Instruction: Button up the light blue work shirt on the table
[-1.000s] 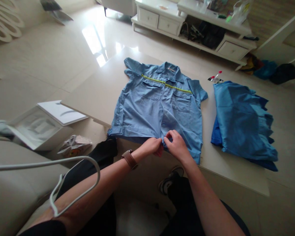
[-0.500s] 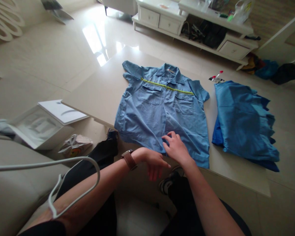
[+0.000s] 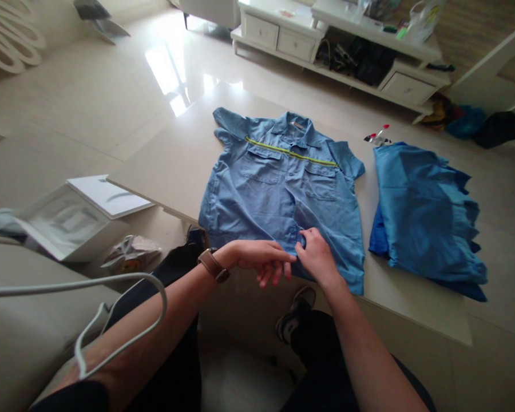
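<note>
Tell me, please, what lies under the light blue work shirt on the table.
The work shirt lies on the pale table, whose top shows around it; anything directly beneath is covered by the cloth and cannot be seen.

Free gap between shirt point(image 3: 257, 197) and blue pile point(image 3: 424, 214).

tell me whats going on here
A person is working with bare hands on a blue short-sleeved work shirt laid flat on a pale table. Their right hand pinches the shirt's front opening near the lower edge, while their left hand sits relaxed beside it. A pile of darker blue clothing lies to the right.
</note>
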A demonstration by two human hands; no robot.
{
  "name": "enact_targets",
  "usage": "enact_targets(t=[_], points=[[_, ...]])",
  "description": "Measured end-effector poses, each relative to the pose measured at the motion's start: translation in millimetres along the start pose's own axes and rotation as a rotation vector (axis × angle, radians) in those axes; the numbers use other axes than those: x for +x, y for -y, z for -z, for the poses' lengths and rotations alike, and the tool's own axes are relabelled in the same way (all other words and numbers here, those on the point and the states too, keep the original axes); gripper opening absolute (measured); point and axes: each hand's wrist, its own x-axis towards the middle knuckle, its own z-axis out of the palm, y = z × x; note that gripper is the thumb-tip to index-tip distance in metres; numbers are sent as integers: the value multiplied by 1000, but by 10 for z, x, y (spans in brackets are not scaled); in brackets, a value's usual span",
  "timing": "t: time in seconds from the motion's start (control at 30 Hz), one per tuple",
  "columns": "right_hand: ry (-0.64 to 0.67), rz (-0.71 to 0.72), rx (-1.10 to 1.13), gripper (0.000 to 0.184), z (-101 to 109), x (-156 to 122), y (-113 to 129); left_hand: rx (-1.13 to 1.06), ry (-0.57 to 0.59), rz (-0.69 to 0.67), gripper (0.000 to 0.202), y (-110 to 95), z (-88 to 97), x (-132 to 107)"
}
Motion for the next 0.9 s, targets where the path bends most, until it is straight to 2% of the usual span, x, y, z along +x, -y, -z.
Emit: enact_targets(t=[0.07, 0.2, 0.3, 0.43, 0.67, 0.9], points=[[-17, -1, 22, 42, 13, 13, -3, -34, -166, -82, 38, 27, 33, 80], [-49, -3, 75, 50, 15, 21, -13, 71, -660, -225, 22, 138, 184, 341], [-34, -13, 103, 55, 10, 8, -45, 252, -867, -291, 15, 182, 256, 491], [-28, -11, 139, 61, 17, -15, -100, 522, -972, -298, 20, 202, 228, 610], [-23, 3, 185, 64, 4, -24, -65, 853, -1023, -261, 47, 303, 185, 824], [-5, 31, 187, 64, -22, -40, -42, 884, -1041, -239, 27, 235, 231, 909]])
